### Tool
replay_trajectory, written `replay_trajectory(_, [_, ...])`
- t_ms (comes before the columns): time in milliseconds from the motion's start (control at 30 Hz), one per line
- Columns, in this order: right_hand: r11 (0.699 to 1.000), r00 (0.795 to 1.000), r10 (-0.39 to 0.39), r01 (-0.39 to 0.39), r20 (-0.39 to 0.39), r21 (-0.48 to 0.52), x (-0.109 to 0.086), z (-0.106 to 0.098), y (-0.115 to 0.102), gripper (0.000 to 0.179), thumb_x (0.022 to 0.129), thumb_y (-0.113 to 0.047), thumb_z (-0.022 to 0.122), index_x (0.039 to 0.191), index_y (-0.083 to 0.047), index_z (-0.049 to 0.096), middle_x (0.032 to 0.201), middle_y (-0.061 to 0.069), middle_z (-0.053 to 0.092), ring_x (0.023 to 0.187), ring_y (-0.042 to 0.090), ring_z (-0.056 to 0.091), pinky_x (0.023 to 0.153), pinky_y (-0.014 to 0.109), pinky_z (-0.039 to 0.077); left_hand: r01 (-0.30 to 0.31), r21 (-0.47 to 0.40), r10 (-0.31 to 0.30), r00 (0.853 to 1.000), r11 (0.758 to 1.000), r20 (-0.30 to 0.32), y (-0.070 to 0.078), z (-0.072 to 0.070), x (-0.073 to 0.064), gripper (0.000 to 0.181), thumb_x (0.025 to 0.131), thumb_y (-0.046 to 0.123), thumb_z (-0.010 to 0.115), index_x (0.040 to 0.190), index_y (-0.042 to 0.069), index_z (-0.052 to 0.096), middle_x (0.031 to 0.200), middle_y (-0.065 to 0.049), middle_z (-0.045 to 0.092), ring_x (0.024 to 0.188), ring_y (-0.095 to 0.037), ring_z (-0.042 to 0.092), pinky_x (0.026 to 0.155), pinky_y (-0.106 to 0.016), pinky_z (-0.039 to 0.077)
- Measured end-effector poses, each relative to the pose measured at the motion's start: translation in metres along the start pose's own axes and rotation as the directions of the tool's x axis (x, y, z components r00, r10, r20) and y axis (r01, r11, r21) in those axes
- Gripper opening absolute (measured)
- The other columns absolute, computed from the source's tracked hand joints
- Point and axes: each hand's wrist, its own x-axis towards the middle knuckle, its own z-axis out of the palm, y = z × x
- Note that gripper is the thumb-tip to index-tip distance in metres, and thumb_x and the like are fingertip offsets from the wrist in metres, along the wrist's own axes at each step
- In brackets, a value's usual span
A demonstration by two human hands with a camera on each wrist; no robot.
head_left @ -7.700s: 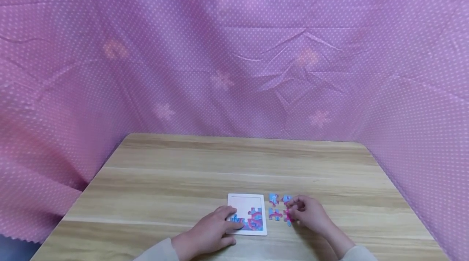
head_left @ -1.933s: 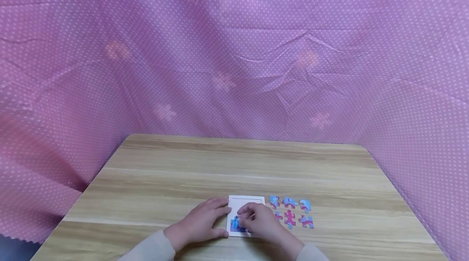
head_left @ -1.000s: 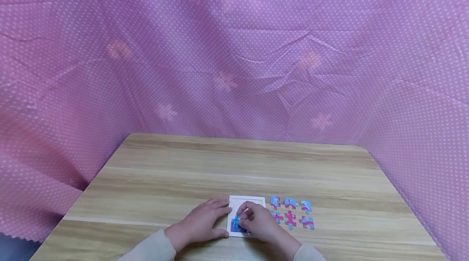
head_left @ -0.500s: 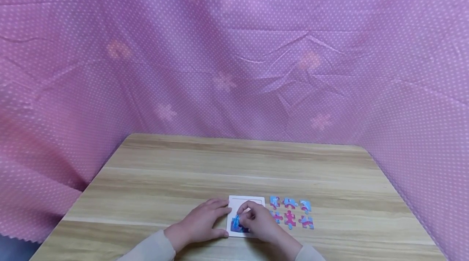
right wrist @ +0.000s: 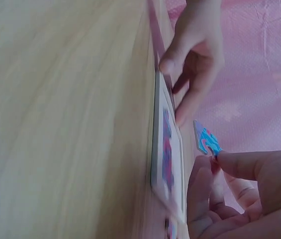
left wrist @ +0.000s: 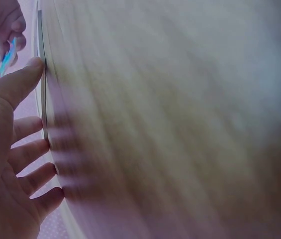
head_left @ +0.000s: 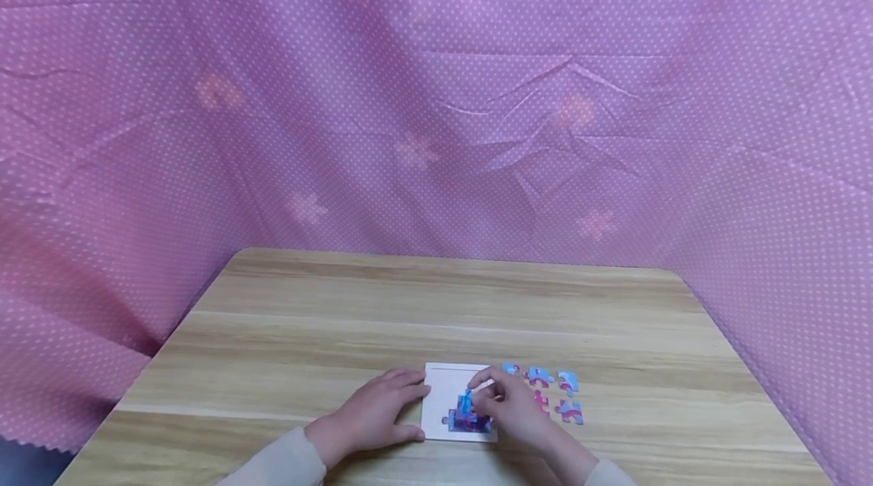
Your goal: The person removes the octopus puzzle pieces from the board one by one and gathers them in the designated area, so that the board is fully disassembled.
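Note:
My right hand (head_left: 508, 402) pinches a blue puzzle piece (right wrist: 207, 139) between thumb and fingertips, raised over the right part of the white puzzle tray (head_left: 439, 387). In the right wrist view the piece stands tilted, apart from the tray. Beneath it, purple-blue and pink pieces (head_left: 460, 425) lie along the tray's near side, partly covered by my hand; the near left corner shows bare white. My left hand (head_left: 378, 410) rests at the tray's left edge, fingers spread and thumb near the front corner. In the left wrist view its fingertips touch the tray's edge (left wrist: 43, 99).
Right of the tray, several loose blue and pink puzzle pieces (head_left: 539, 377) lie in two rows, some partly behind my right hand. All rests on a wood-grain table (head_left: 327, 342). A pink dotted cloth (head_left: 436, 130) hangs around its back and sides.
Since half a second ago my right hand has lifted the blue piece from the tray's near left corner and moved right. The left hand stays. Several seconds ago the left hand lay over the tray.

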Motion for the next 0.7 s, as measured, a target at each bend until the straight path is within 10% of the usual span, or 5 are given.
replay_trajectory(700, [0.991, 0.998, 0.049, -0.052, -0.025, -0.122, -0.030, -0.047, 0.025, 0.015, 0.085, -0.003, 0.065, 0.100, -0.002, 0.063, 0.079, 0.002, 0.062, 0.070, 0.018, 0.058, 0.058, 0.028, 0.052, 0.015, 0.002, -0.015, 1.000, 1.000, 0.007, -0.001, -0.001, 0.002, 0.066, 0.082, 0.055, 0.066, 0.133, 0.014, 0.057, 0.141, -0.006, 0.047, 0.130, -0.027, 0.041, 0.104, -0.046, 0.035])
